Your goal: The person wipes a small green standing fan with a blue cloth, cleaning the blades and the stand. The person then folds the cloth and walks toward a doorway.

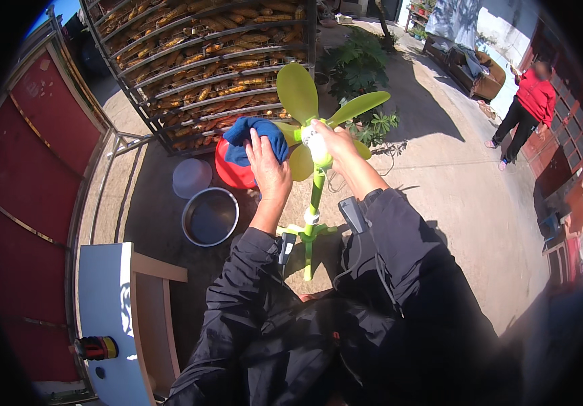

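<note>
A green standing fan (316, 188) with several broad blades (297, 91) stands upright on its splayed feet in front of me. My right hand (336, 146) is closed around the motor housing just behind the blades. My left hand (267, 170) presses on a blue cloth (258, 138) at the left side of the fan, beside one blade. Whether the cloth touches that blade cannot be told. Part of a red basin (228, 170) shows below and behind the cloth.
A metal basin (210, 217) and a whitish tub (192, 178) stand on the ground at left. Beyond them rises a rack of corn cobs (220, 66). A white cabinet (106, 299) bears a red-and-black container (97, 348). A person in red (532, 96) stands at far right.
</note>
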The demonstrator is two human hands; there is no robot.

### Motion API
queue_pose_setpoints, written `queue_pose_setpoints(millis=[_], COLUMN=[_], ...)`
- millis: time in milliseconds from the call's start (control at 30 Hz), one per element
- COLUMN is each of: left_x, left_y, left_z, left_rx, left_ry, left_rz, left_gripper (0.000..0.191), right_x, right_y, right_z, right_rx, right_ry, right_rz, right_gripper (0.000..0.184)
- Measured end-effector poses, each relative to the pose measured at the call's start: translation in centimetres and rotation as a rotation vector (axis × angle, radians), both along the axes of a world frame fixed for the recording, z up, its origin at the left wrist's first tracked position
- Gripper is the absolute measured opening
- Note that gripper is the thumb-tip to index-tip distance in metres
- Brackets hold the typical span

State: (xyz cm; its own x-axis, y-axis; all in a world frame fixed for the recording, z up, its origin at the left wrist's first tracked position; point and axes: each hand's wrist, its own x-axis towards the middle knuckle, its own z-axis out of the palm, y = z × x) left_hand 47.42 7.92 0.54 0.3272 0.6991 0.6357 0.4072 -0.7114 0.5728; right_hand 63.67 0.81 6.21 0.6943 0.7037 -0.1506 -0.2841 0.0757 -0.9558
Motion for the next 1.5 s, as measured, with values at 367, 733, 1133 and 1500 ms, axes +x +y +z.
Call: queue_pose_setpoints(millis=[367, 733, 1133, 1500], left_x=[-1.3, -1.1, -4.1, -2.4], left_y=[-0.8, 0.4, 4.2, 0.2], left_z=[-1.6, 0.3, -1.8, 11.6], left_rx=[0.289, 0.317, 0.372, 0.518], left_ry=[0.373, 0.188, 0.247, -0.347], left_rz=[-0.035, -0.013, 0.1, -0.115], left_gripper=[0.062, 0.06, 0.059, 0.061], right_x=[-0.2, 0.1, -0.1, -1.0], right_y=[-0.7, -0.2, -1.6, -1.1], right_z=[0.3, -0.6, -0.3, 0.1], right_rx=[-0.043, -0.066, -0.029, -0.103], right_ry=[0.012, -0.021, -0.066, -0.158], right_rz=[0.018, -0.01, -0.038, -0.041], right_gripper=[0.037, 0.038, 0.038, 0.042])
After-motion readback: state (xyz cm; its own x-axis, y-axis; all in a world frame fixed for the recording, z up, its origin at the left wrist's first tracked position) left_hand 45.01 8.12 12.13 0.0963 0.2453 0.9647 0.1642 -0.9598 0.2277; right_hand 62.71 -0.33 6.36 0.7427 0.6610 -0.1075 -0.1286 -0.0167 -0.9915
